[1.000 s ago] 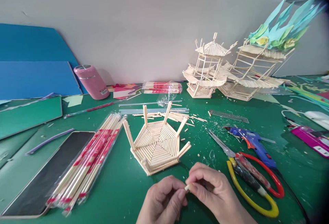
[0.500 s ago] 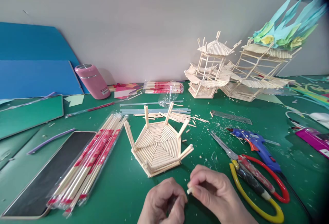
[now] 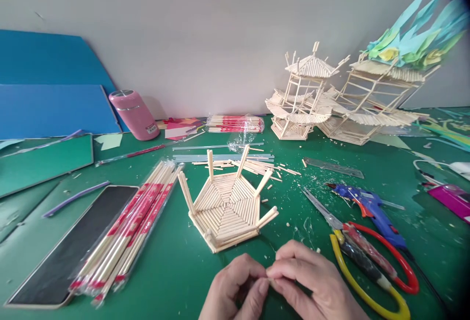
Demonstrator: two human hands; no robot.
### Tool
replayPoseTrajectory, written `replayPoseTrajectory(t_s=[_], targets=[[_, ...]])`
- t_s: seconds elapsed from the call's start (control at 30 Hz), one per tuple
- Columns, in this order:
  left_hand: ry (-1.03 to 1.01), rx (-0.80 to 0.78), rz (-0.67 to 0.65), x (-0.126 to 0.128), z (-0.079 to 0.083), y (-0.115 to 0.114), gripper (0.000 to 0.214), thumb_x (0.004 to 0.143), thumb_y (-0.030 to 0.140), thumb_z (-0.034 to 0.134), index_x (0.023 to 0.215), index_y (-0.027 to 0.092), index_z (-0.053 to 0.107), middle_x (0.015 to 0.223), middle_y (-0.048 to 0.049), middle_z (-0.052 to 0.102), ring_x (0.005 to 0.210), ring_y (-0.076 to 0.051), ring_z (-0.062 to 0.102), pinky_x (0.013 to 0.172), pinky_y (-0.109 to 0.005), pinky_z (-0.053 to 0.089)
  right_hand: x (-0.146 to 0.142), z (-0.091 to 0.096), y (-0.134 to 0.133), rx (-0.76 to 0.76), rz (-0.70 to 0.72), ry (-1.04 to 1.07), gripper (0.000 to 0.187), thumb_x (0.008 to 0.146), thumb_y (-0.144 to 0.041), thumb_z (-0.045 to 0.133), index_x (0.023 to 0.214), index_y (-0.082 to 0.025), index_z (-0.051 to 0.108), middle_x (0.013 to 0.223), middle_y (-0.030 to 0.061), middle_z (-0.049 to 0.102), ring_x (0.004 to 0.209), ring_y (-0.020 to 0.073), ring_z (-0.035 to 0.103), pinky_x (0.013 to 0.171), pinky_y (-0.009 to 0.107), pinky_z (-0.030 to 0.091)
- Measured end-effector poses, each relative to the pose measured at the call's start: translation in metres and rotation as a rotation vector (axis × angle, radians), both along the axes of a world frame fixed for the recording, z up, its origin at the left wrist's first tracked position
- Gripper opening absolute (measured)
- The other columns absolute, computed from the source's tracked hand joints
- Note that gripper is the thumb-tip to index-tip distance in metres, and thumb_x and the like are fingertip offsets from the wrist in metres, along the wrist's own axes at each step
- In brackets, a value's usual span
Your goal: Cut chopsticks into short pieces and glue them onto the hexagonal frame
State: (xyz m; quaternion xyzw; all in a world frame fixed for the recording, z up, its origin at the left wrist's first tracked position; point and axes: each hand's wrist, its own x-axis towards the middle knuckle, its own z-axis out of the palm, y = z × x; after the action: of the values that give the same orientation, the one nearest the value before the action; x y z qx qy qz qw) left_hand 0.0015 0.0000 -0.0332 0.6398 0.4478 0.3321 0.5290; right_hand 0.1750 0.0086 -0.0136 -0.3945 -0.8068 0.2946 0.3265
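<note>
My left hand [image 3: 237, 288] and my right hand [image 3: 306, 278] meet at the front of the table, both closed in a pinch with their fingertips touching. Whatever lies between the fingertips is too small and covered to name. Just beyond them stands a six-sided base of wooden sticks [image 3: 240, 206], its sticks laid in a web pattern, with short paired posts rising from its corners. Neither hand touches it. A tiny pale bit [image 3: 317, 250] lies beside my right hand. Large scissors [image 3: 362, 249] with red and yellow handles rest to its right, blades partly apart.
A blue glue gun [image 3: 370, 209] lies beyond the scissors. Bagged sticks [image 3: 128, 227] and a black panel [image 3: 77, 246] are on the left. Loose cut sticks [image 3: 253, 167] and a clear ruler [image 3: 334, 167] lie behind the base. Stick pavilions [image 3: 301, 99] and a pink flask [image 3: 135, 114] stand farther back.
My hands have come together at the fingertips. The small pale stick piece that showed in my right fingers is now hidden. The view has shifted slightly; the base stays put.
</note>
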Motion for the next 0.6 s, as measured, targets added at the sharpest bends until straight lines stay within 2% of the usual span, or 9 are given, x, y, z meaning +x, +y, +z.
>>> replayPoseTrajectory(t_s=[0.1, 0.17, 0.3, 0.33, 0.4, 0.43, 0.47, 0.53, 0.6], targets=[[-0.038, -0.048, -0.003, 0.001, -0.005, 0.001, 0.025, 0.084, 0.036, 0.047, 0.072, 0.016, 0.055, 0.062, 0.0, 0.048, 0.054, -0.011, 0.042, 0.05, -0.02, 0.036, 0.001, 0.0, 0.0, 0.001, 0.001, -0.011, 0.013, 0.084, -0.014, 0.053, 0.089, -0.02, 0.063, 0.077, 0.0021, 0.06, 0.069, 0.0106, 0.06, 0.061, 0.018, 0.048], [-0.031, -0.032, 0.025, 0.001, -0.006, 0.0, 0.026, 0.083, 0.037, 0.048, 0.071, 0.016, 0.055, 0.06, 0.0014, 0.046, 0.052, -0.01, 0.039, 0.048, -0.019, 0.034, 0.009, -0.001, 0.0, 0.05, -0.074, -0.038, 0.018, 0.085, -0.015, 0.051, 0.098, -0.023, 0.06, 0.083, 0.0017, 0.062, 0.073, 0.0111, 0.061, 0.065, 0.019, 0.049], [0.063, 0.035, 0.1, 0.0, -0.002, 0.0, 0.026, 0.084, 0.036, 0.047, 0.07, 0.017, 0.057, 0.061, 0.001, 0.047, 0.054, -0.01, 0.04, 0.049, -0.019, 0.034, 0.054, -0.01, -0.005, 0.207, -0.47, -0.247, 0.023, 0.086, -0.028, 0.05, 0.109, -0.028, 0.054, 0.094, 0.0021, 0.065, 0.084, 0.0156, 0.062, 0.072, 0.024, 0.051], [0.081, 0.049, 0.111, -0.001, -0.001, 0.0, 0.025, 0.085, 0.035, 0.047, 0.07, 0.017, 0.057, 0.061, 0.0006, 0.048, 0.055, -0.011, 0.041, 0.05, -0.019, 0.035, 0.069, -0.015, -0.008, 0.207, -0.579, -0.299, 0.024, 0.086, -0.033, 0.049, 0.109, -0.029, 0.055, 0.098, 0.0029, 0.064, 0.087, 0.0175, 0.061, 0.074, 0.027, 0.052], [0.093, 0.083, 0.125, -0.001, 0.002, -0.001, 0.025, 0.085, 0.034, 0.047, 0.07, 0.017, 0.057, 0.061, 0.0006, 0.048, 0.055, -0.011, 0.042, 0.051, -0.019, 0.036, 0.098, -0.027, -0.016, 0.113, -0.688, -0.381, 0.029, 0.086, -0.04, 0.045, 0.111, -0.028, 0.053, 0.109, 0.0057, 0.058, 0.093, 0.0215, 0.059, 0.07, 0.031, 0.054], [0.089, 0.093, 0.137, -0.001, 0.003, -0.001, 0.025, 0.085, 0.034, 0.047, 0.069, 0.017, 0.057, 0.06, 0.0007, 0.049, 0.055, -0.011, 0.042, 0.051, -0.019, 0.036, 0.11, -0.033, -0.02, 0.053, -0.719, -0.417, 0.035, 0.085, -0.043, 0.043, 0.116, -0.028, 0.049, 0.115, 0.0075, 0.053, 0.098, 0.0239, 0.056, 0.063, 0.03, 0.055], [0.079, 0.1, 0.153, 0.0, 0.003, -0.001, 0.025, 0.084, 0.034, 0.048, 0.068, 0.017, 0.057, 0.06, 0.0009, 0.048, 0.054, -0.011, 0.042, 0.05, -0.018, 0.036, 0.12, -0.038, -0.024, 0.037, -0.734, -0.457, 0.04, 0.084, -0.046, 0.042, 0.119, -0.026, 0.046, 0.117, 0.0093, 0.05, 0.1, 0.0262, 0.055, 0.065, 0.034, 0.055], [0.052, 0.106, 0.193, 0.002, 0.003, -0.003, 0.025, 0.083, 0.034, 0.05, 0.065, 0.018, 0.057, 0.058, 0.0011, 0.048, 0.053, -0.011, 0.041, 0.049, -0.018, 0.035, 0.132, -0.046, -0.029, 0.024, -0.706, -0.536, 0.045, 0.083, -0.044, 0.042, 0.122, -0.022, 0.041, 0.119, 0.0129, 0.048, 0.104, 0.0309, 0.052, 0.077, 0.045, 0.052], [0.027, 0.105, 0.226, 0.003, 0.002, -0.004, 0.025, 0.083, 0.034, 0.051, 0.065, 0.017, 0.058, 0.058, 0.0009, 0.049, 0.053, -0.011, 0.042, 0.049, -0.018, 0.035, 0.135, -0.046, -0.03, 0.005, -0.682, -0.603, 0.046, 0.08, -0.038, 0.043, 0.122, -0.018, 0.039, 0.118, 0.0164, 0.049, 0.104, 0.0334, 0.052, 0.084, 0.049, 0.046]])
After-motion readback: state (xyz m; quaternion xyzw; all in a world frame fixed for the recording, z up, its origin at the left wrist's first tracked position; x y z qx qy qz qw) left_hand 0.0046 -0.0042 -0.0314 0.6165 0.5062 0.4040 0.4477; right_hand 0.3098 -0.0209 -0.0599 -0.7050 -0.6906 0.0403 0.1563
